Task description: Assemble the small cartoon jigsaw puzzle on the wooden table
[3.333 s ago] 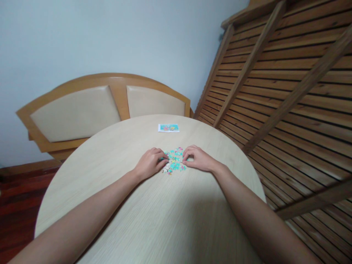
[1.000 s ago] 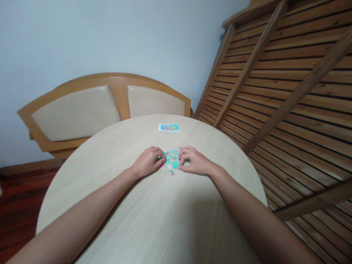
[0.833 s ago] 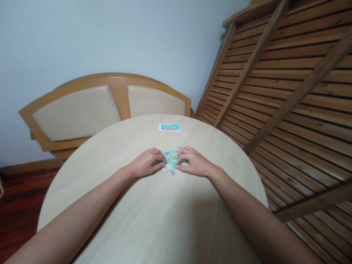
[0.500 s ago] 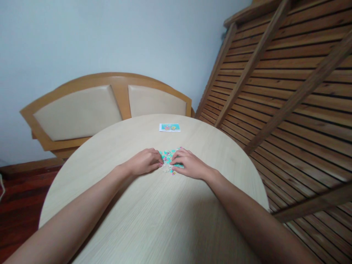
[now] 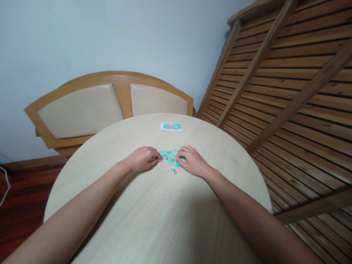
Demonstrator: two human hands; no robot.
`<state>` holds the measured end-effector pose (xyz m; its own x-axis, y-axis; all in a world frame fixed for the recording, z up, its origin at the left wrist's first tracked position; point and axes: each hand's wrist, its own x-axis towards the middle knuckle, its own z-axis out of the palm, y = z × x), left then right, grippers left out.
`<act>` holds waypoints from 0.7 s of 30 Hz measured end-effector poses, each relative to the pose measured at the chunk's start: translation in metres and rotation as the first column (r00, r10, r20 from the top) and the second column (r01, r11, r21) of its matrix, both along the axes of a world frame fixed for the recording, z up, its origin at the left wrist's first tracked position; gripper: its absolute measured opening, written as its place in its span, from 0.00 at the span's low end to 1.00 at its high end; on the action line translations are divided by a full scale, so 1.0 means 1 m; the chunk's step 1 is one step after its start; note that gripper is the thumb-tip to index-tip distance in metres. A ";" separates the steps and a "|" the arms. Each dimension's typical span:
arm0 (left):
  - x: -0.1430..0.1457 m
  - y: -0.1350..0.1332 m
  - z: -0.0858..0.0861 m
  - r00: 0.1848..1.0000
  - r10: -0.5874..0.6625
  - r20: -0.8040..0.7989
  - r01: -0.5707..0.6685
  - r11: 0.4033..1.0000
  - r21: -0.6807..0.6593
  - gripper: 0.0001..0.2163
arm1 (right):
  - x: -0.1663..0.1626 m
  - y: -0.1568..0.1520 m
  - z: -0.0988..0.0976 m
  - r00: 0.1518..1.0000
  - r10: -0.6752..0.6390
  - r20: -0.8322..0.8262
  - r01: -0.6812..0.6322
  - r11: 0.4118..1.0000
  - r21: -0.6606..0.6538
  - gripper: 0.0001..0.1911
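Observation:
A loose heap of small jigsaw puzzle pieces [image 5: 169,156], mostly turquoise with some pink and whitish ones, lies between my two hands on the round table [image 5: 154,216]. At the heap's left edge is my left hand [image 5: 144,158], its fingers curled closed; a pink puzzle piece [image 5: 160,160] shows at the fingertips. My right hand [image 5: 191,160] is over the right edge of the heap. Its thumb and index finger are pinched together above turquoise pieces, and whatever is between them is too small to make out. A few pieces [image 5: 174,171] lie apart, nearer to me.
Beyond the heap lies a small picture card [image 5: 171,127] with cartoon figures on turquoise. A wooden headboard with cream panels [image 5: 82,110] stands behind the table against the pale wall. Wooden slats [image 5: 275,95] lean on the right. A white cable [image 5: 6,185] hangs at left.
My right hand's fingers have come together into a pinch and shifted slightly right, uncovering more pieces. My left hand has drawn back a little to the left. The view has shifted slightly.

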<state>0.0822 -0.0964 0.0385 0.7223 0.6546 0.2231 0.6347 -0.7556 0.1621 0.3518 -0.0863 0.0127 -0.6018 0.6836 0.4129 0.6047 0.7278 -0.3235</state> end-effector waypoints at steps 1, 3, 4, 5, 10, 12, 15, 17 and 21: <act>0.001 -0.001 0.001 1.000 -0.014 0.006 0.014 1.000 -0.005 0.10 | 0.000 0.001 -0.001 1.000 -0.012 -0.005 0.012 1.000 -0.003 0.07; 0.003 -0.004 0.002 0.999 -0.054 0.004 0.054 0.998 -0.019 0.09 | 0.000 0.002 -0.002 0.999 -0.034 -0.013 0.034 0.999 -0.012 0.06; 0.004 -0.005 0.003 0.997 -0.072 -0.009 0.072 0.997 -0.024 0.09 | 0.000 0.002 -0.002 0.999 -0.042 -0.017 0.042 0.999 -0.017 0.06; 0.006 -0.006 0.003 0.996 -0.086 -0.024 0.085 0.996 -0.025 0.09 | 0.000 0.002 -0.002 0.999 -0.043 -0.022 0.043 0.999 -0.021 0.05; 0.011 -0.006 0.000 0.995 -0.093 -0.032 0.094 0.995 0.029 0.10 | 0.002 -0.003 0.004 0.992 0.127 -0.001 -0.127 0.992 -0.007 0.06; 0.014 -0.006 -0.002 0.996 -0.086 -0.028 0.087 0.995 0.054 0.10 | 0.003 -0.005 0.005 0.982 0.184 0.032 -0.184 0.983 0.001 0.07; 0.016 -0.008 -0.003 0.997 -0.073 -0.014 0.073 0.995 0.063 0.11 | 0.005 -0.005 0.005 0.979 0.199 0.046 -0.199 0.980 0.003 0.07; 0.016 -0.009 -0.003 0.998 -0.067 0.006 0.066 0.997 0.041 0.11 | 0.006 -0.004 0.005 0.979 0.199 0.041 -0.199 0.980 0.004 0.06; 0.014 -0.009 -0.004 0.997 -0.063 0.041 0.064 0.998 -0.026 0.10 | 0.003 -0.007 0.007 0.978 0.203 0.043 -0.203 0.979 -0.004 0.07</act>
<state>0.0966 -0.1050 0.0349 0.7536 0.6139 0.2351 0.5782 -0.7892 0.2073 0.3549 -0.0935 0.0195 -0.7451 0.5452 0.3842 0.4577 0.8369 -0.3001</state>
